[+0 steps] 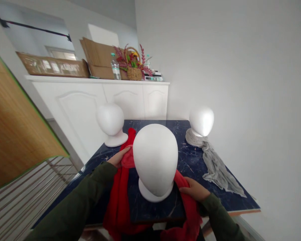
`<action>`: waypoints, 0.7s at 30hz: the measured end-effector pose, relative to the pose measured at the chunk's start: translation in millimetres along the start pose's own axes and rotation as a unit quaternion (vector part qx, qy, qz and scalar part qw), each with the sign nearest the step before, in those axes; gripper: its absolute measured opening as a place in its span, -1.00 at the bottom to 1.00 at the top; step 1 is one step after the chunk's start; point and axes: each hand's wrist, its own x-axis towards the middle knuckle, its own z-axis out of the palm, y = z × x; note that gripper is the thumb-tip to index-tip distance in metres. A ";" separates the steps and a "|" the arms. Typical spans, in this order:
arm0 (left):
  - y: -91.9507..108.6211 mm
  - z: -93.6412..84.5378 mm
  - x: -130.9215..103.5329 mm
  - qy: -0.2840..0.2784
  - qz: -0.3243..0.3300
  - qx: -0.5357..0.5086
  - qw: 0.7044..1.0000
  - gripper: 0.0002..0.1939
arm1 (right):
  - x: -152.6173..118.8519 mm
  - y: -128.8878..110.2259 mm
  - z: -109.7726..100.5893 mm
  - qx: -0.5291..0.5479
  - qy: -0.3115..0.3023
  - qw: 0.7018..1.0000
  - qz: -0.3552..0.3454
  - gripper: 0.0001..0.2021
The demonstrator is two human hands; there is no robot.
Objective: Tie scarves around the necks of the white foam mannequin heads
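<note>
A white mannequin head (155,157) stands upright near the front of the dark blue marbled table (158,212). At its left side my left hand (119,157) has its fingers closed on a red scarf (121,190). The scarf passes behind the head and comes out at its right. There my right hand (194,189) grips the red cloth, thumb on top. Both ends of the scarf hang over the table's front edge. The stretch behind the head is hidden.
Another white head (111,122) stands at the back left. A third head (202,121) at the back right wears a grey scarf (215,165) trailing forward. Behind is a white cabinet (85,103) with boxes, a bottle and a flower basket (134,73). A metal rack (27,187) stands left.
</note>
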 end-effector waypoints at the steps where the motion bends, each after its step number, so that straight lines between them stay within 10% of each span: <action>1: -2.8 -5.6 -4.0 -0.005 -0.007 -0.003 1.000 -0.73 | -1.6 0.6 3.9 0.031 0.009 0.999 0.017 -0.66; 7: -26.9 -11.9 -42.2 -0.143 0.081 -0.030 0.986 -0.56 | -12.5 -8.6 37.9 0.365 0.026 0.919 0.144 -0.75; 21: -52.6 3.9 -65.1 -0.059 0.093 -0.027 0.994 -0.53 | -15.5 -33.0 76.7 0.407 -0.015 0.909 0.092 -0.77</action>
